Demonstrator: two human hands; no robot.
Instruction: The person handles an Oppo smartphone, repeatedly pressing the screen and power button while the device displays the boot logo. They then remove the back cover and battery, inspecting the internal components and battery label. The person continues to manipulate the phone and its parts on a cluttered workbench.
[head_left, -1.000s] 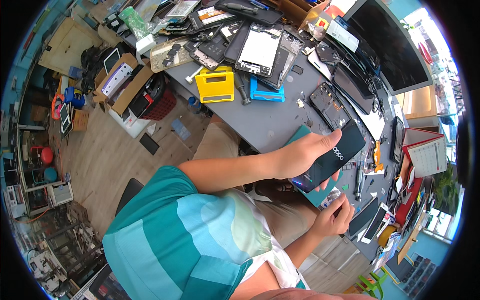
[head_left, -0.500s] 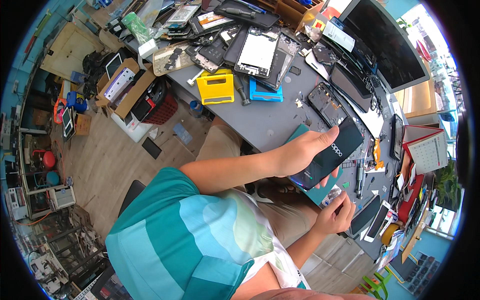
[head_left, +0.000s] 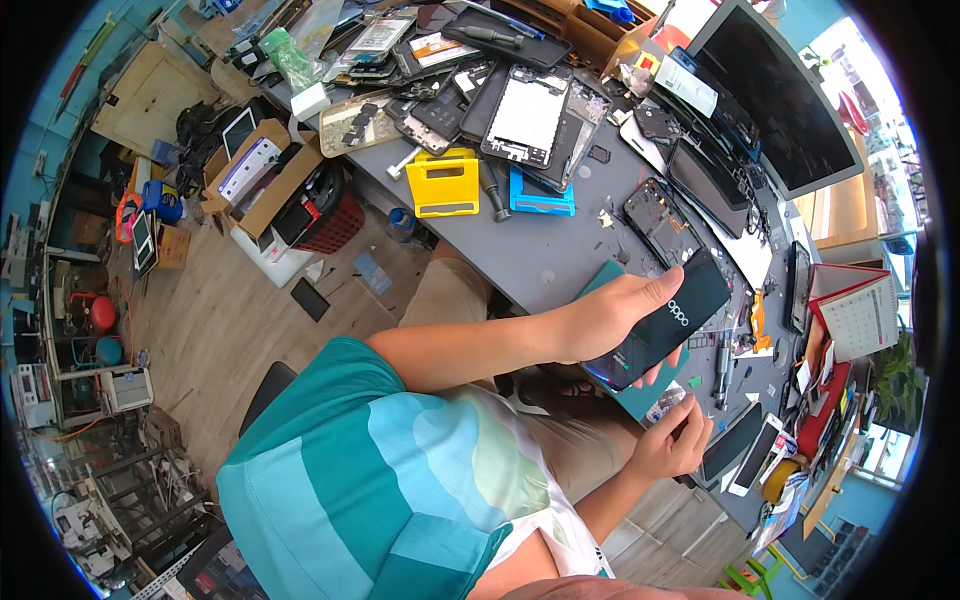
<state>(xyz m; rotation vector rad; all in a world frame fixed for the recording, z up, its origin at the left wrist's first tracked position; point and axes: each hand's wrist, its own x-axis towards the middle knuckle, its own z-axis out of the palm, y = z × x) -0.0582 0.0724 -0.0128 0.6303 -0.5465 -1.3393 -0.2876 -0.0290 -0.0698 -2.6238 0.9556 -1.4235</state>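
Note:
A black smartphone (head_left: 662,325) with a lit screen showing a white logo is gripped in my left hand (head_left: 610,315), thumb along its upper edge and fingertips showing at the opposite side. It is held above a green mat (head_left: 640,398) at the desk's front edge. My right hand (head_left: 675,440) is closer to me, its fingers curled toward the thumb; whether anything is pinched there is hidden. Beside its fingertips lies a small shiny, silvery item (head_left: 662,405). Beyond the phone, an opened phone body (head_left: 662,222) rests on the desk.
Phone parts and a white panel (head_left: 527,115) pile up at the back, near a yellow holder (head_left: 443,205) and a blue holder (head_left: 541,207). A monitor (head_left: 775,95) stands at the far right. A screwdriver (head_left: 722,370) and a white phone (head_left: 757,455) lie on the right.
The whole view has shifted slightly, with the desk now a little lower and to the right. My left hand still holds the phone, and both hands keep nearly the same pose.

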